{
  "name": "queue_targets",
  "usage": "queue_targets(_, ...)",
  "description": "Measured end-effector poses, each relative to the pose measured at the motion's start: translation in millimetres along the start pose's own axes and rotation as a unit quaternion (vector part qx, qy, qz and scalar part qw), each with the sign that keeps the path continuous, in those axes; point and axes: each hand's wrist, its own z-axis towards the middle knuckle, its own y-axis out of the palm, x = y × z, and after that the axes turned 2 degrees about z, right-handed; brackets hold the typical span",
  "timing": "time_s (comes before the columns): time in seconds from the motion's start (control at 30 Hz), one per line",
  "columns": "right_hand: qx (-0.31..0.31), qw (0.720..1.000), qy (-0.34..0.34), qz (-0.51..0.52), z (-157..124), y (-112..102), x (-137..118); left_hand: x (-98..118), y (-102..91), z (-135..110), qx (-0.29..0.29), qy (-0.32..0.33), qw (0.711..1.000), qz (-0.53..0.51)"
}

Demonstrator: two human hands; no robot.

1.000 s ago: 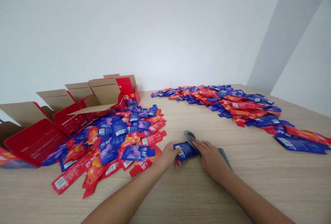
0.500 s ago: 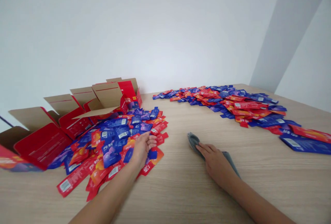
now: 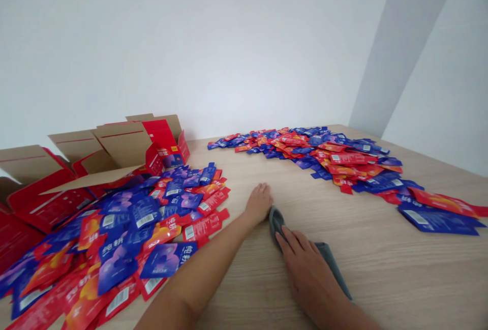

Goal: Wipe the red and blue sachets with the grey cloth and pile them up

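My left hand [image 3: 260, 202] rests on the wooden table with its fingers curled in and close together, and nothing shows in them. Its thumb side is right beside the front tip of a folded grey cloth [image 3: 332, 264]; whether they touch I cannot tell. My right hand [image 3: 305, 261] lies over that cloth and grips it against the tabletop, its fingers covering the middle part. To the left of my left forearm spreads a heap of red and blue pouches [image 3: 143, 213] with white barcode labels. One blue pouch [image 3: 168, 260] lies close to that forearm.
Several red cardboard boxes [image 3: 49, 198] with raised brown flaps stand in a row at the left, behind the near heap. A long second heap of red and blue pouches [image 3: 345, 159] curves along the back and right of the table [image 3: 423, 274]. A white wall [image 3: 244, 50] rises behind.
My left hand has moved right, off the near pouch heap and over to the cloth's tip, its fingers drawing in. The right hand stays on the cloth. The view has turned slightly right.
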Motion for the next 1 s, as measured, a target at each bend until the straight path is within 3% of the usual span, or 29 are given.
queue_targets(0.13,0.002,1.0,-0.009,-0.016,-1,2,0,-4,15.3,57,-0.047,-0.037,0.992,0.113)
queue_targets(0.3,0.061,0.996,-0.052,-0.038,-3,18,8,-13,33.4,120,-0.058,-0.059,0.989,0.121)
queue_targets(0.43,0.1,0.992,-0.074,-0.029,-6,41,14,-24,43.2,156,-0.044,-0.075,0.988,0.125)
queue_targets(0.53,0.119,0.992,-0.05,-0.003,-9,56,15,-33,47.6,173,-0.038,-0.074,0.989,0.125)
queue_targets(0.63,0.129,0.991,-0.015,0.029,-10,64,15,-38,50.1,179,-0.035,-0.065,0.99,0.124)
queue_targets(0.77,0.127,0.989,-0.077,0.014,-8,64,22,-38,48.4,171,-0.026,-0.052,0.991,0.123)
queue_targets(0.9,0.116,0.99,-0.077,0.005,-2,48,22,-34,38.9,144,-0.02,-0.026,0.991,0.126)
queue_targets(1.0,0.082,0.993,-0.043,0.079,2,30,17,-30,27.9,112,-0.021,0.003,0.992,0.128)
